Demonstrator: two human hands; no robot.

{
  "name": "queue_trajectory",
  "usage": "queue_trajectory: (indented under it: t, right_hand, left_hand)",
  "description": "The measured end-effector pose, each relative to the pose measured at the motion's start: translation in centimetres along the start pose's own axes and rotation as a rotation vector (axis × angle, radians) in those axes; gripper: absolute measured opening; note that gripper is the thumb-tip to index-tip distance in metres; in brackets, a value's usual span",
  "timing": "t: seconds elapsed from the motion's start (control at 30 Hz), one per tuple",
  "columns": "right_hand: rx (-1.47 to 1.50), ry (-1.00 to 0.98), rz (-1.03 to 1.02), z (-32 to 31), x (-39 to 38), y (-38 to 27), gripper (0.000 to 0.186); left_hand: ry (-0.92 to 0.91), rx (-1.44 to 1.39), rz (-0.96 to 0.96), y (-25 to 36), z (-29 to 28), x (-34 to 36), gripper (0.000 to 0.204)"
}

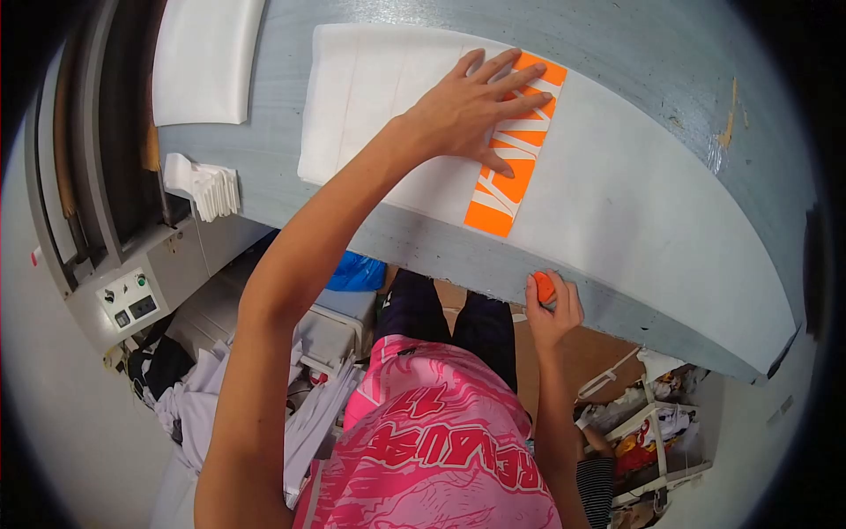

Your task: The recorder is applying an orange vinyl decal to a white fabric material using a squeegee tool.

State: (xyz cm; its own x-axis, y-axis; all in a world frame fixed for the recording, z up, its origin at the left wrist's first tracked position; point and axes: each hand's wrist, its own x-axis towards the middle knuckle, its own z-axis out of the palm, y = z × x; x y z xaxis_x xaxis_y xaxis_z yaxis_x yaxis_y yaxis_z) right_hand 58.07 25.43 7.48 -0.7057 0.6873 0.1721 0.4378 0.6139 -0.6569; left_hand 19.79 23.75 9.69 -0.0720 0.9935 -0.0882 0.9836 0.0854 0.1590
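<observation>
My left hand [485,101] lies palm down with its fingers spread. It presses on an orange strip [492,219] with white cut-out shapes, on top of a white sheet [608,185]. Stretched along the table, that sheet reaches far to the right. Close to the table's front edge, my right hand [560,317] is closed around a small orange piece [545,286], perhaps crumpled film; its exact kind is unclear. Under my left wrist and forearm is a stack of white sheets [348,106].
The grey-blue table [423,238] has a white pile [207,62] and a bundle of small folded white pieces [207,187] at its left. A machine with a control panel [129,298] stands far left. Below are white cloth [207,397], a blue bag [355,271] and a cluttered rack [656,436].
</observation>
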Motion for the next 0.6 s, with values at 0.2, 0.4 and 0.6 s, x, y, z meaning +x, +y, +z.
queue_trajectory:
  t: [0.2,0.4,0.6]
  right_hand:
    - [0.005,-0.030,0.019,-0.09,-0.24,-0.01,0.033]
    - [-0.005,-0.019,0.020,0.27,-0.25,-0.03,0.033]
    - [-0.008,-0.013,0.022,0.36,-0.32,0.05,0.032]
  left_hand:
    - [0.011,0.003,0.004,0.06,0.30,-0.14,0.127]
    - [0.002,0.023,-0.003,0.12,0.17,-0.32,0.131]
    - [0.005,0.004,0.001,0.01,0.28,-0.11,0.131]
